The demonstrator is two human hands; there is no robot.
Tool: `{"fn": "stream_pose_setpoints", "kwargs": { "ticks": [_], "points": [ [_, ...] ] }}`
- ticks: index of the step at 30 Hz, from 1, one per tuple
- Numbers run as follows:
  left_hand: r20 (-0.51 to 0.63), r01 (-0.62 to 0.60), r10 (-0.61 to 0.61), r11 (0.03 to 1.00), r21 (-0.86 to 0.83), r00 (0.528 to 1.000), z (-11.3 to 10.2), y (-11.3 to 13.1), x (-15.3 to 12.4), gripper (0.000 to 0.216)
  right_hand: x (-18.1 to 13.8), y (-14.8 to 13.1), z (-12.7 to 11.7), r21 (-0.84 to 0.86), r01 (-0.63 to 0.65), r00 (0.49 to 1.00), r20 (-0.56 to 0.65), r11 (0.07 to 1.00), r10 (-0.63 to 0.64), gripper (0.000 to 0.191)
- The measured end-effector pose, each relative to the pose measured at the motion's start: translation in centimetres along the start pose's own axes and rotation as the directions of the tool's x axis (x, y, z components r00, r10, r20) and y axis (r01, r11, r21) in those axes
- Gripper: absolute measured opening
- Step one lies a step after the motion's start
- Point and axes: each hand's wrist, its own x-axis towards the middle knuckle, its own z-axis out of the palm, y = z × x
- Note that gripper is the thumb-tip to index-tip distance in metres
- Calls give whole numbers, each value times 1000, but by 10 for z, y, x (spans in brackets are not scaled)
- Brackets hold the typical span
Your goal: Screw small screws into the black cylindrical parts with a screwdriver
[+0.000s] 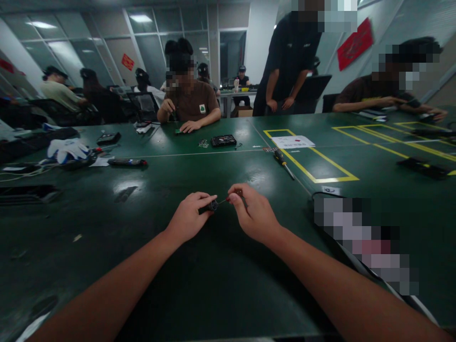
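Note:
My left hand (191, 214) is closed around a small dark cylindrical part (213, 205), whose round end faces right; its exact kind is too small to tell. In my right hand (253, 212) is a small screwdriver (225, 200) with a reddish handle, mostly hidden by the fingers. Its thin shaft points left, and the tip meets or nearly meets the end of the dark part. Both hands are just above the green table (213, 285).
Beyond my hands lie a yellow-and-black screwdriver (284, 164), a black device (223, 140) and a paper sheet (293, 142). White gloves (67, 150) and a dark pen-shaped tool (127, 162) are on the left. A dark-edged, blurred-out object (342, 244) lies beside my right forearm. Co-workers sit opposite.

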Motion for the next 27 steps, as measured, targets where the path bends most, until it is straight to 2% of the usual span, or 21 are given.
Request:
{"fn": "stream_pose_setpoints", "kwargs": {
  "ticks": [11,27],
  "points": [
    [11,20,-20,1000,8,1000,0,-2,-1,46,3,4,-1,-56,-77,997,-11,995,77,17],
    [17,56,-56,998,-33,998,-1,4,0,43,2,3,-1,-60,-88,995,-52,994,85,17]
  ]
}}
